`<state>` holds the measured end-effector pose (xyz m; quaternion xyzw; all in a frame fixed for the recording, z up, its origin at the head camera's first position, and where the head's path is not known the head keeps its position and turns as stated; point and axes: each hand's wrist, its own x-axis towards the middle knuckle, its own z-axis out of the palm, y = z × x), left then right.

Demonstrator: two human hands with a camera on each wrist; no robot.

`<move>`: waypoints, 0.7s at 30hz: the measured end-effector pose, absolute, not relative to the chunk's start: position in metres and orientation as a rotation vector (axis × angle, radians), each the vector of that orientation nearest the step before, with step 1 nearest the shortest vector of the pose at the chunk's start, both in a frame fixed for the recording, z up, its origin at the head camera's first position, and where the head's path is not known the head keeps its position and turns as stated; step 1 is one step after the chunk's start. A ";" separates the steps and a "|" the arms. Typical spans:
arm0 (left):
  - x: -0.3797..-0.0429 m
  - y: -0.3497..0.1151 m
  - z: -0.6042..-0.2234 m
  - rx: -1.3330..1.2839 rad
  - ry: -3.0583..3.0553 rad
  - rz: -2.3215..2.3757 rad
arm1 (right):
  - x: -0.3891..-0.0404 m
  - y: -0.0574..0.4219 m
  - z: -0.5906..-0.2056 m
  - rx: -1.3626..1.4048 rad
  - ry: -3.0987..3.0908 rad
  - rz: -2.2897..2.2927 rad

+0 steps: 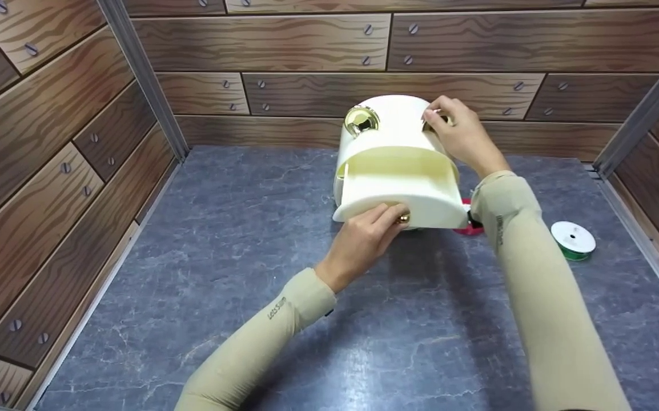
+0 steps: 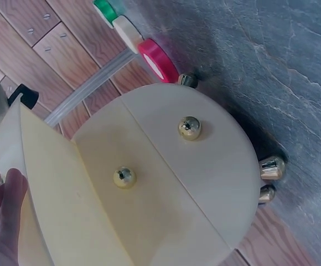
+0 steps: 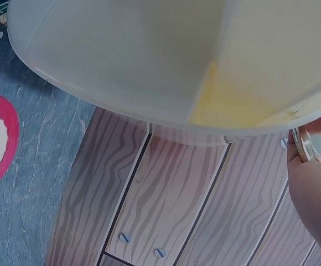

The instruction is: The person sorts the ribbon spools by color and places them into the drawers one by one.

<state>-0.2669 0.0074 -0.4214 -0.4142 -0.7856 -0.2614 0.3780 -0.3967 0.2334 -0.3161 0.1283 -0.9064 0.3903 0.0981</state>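
Observation:
A cream-white, round-fronted drawer box (image 1: 395, 111) stands near the back wall, its top drawer (image 1: 404, 177) pulled out. My left hand (image 1: 364, 240) pinches the small gold knob (image 1: 402, 218) on that drawer's front. At the box's upper right side, my right hand (image 1: 463, 131) grips a shiny gold round fitting (image 3: 317, 145), partly hidden by the fingers. A matching gold fitting (image 1: 362, 120) sits at the upper left. In the left wrist view, two lower drawer fronts carry gold knobs (image 2: 190, 128), and gold feet (image 2: 272, 167) show underneath.
Ribbon spools lie right of the box: pink (image 2: 158, 60), white (image 2: 127, 34) and green (image 1: 574, 241). The pink one is partly hidden by the box and right sleeve in the head view. Wood-patterned walls (image 1: 318, 43) enclose the grey marbled tabletop (image 1: 238, 240).

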 end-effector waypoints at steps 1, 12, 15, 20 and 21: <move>-0.267 0.007 -0.421 -1.060 -2.008 -0.667 | -0.397 0.233 -0.316 0.380 -2.682 1.155; -0.265 0.008 -0.422 -1.057 -1.991 -0.674 | -0.397 0.234 -0.315 0.383 -2.692 1.156; -0.265 0.008 -0.422 -1.053 -1.992 -0.672 | -0.396 0.234 -0.315 0.385 -2.692 1.159; -0.265 0.008 -0.423 -1.047 -2.002 -0.675 | -0.396 0.233 -0.315 0.384 -2.675 1.163; -0.265 0.008 -0.423 -1.046 -2.003 -0.675 | -0.396 0.233 -0.315 0.388 -2.669 1.167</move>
